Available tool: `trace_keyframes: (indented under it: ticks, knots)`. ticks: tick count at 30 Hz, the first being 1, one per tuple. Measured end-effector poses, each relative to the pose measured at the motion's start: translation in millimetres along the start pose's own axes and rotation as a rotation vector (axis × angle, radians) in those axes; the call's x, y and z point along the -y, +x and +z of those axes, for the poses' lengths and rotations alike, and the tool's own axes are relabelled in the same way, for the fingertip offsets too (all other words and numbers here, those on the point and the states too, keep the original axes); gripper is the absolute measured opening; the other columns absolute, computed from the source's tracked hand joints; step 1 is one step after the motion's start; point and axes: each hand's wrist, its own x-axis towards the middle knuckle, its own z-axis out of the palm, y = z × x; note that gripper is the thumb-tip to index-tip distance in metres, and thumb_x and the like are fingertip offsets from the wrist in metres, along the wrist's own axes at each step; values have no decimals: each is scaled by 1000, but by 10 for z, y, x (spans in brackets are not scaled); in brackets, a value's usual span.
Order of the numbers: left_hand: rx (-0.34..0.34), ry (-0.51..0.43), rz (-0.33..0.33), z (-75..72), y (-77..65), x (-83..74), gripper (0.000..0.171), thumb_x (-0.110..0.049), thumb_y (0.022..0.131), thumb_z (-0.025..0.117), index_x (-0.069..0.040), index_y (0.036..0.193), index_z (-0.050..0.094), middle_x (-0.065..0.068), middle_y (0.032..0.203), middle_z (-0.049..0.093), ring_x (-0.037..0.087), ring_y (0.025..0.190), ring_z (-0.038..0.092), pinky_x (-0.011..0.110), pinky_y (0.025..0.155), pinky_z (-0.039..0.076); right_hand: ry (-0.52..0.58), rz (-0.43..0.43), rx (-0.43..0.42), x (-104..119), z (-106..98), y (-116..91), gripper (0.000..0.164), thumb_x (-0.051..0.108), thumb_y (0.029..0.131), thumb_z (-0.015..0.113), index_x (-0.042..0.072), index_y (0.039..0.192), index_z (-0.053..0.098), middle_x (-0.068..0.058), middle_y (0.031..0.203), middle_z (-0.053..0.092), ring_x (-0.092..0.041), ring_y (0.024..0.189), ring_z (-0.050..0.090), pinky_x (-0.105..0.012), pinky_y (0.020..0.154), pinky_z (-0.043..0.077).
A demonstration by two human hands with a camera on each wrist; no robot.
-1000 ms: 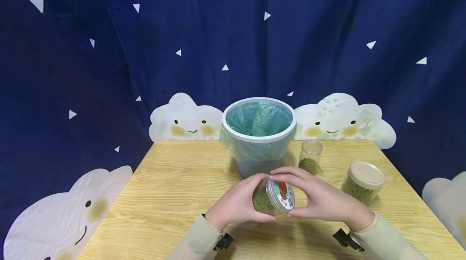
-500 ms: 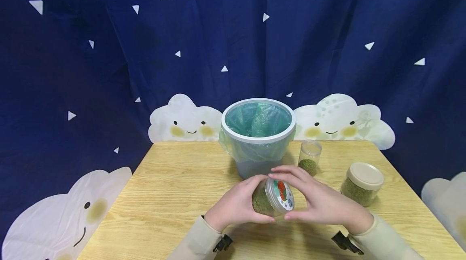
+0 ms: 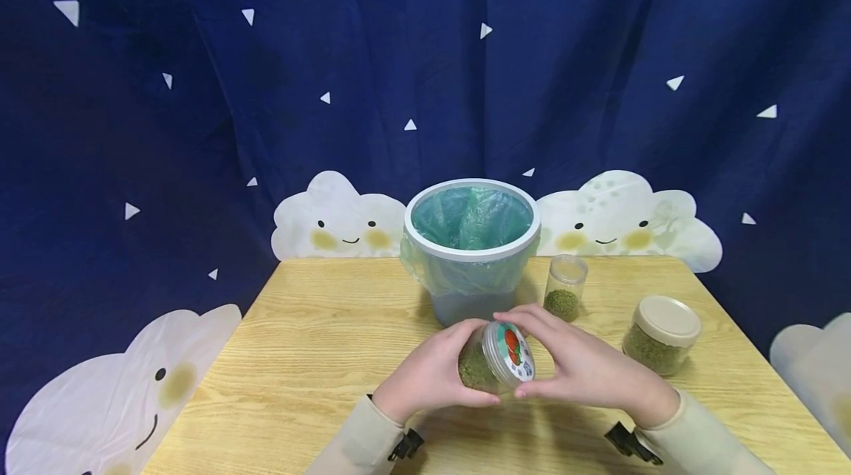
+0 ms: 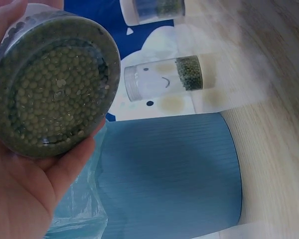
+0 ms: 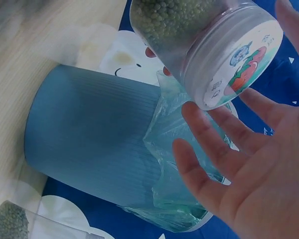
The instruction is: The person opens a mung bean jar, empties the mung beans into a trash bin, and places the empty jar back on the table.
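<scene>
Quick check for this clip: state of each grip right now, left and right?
Left grip: closed, holding the clear jar of mung beans.
Right grip: open, spread around the printed lid; firm contact can't be told.

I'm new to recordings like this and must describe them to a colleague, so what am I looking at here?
There is no robot: a person works with two bare hands. The wide picture comes from a camera worn on the head; the other two come from cameras worn on the wrists, so things look turned sideways there. The left hand holds a clear jar with small green grains inside, tilted. The right hand has its fingers and thumb around the printed lid. On the wooden table stand a bin with a green plastic liner, a slim container and a beige-lidded jar, the last two also holding something green. Behind hangs a dark blue cloth.
</scene>
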Motion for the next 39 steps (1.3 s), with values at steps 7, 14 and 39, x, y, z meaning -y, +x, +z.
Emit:
trace_keyframes:
  ticks: [7, 14, 39]
  knots:
    - [-1, 12, 17, 5, -2, -7, 93, -48, 70, 94, -22, 146, 46, -8, 132, 61, 3, 113, 62, 23, 98, 53, 5, -42, 5, 4, -10, 11, 86, 43, 79, 88, 26, 152, 47, 14, 144, 49, -9, 125, 58, -37, 97, 57]
    - [2, 29, 48, 17, 0, 13, 94, -53, 71, 92, -23, 147, 45, -9, 132, 61, 2, 113, 61, 21, 98, 52, -7, -150, -1, -10, -34, -4, 89, 32, 76, 92, 27, 152, 46, 7, 151, 49, -16, 132, 55, -37, 100, 55]
    - [21, 13, 22, 33, -15, 30, 97, -54, 72, 91, -27, 151, 41, -11, 142, 57, 4, 125, 58, 26, 106, 51, -69, -315, -9, -3, -52, -6, 99, 6, 66, 92, 25, 152, 48, 2, 158, 46, -20, 141, 48, -34, 108, 42]
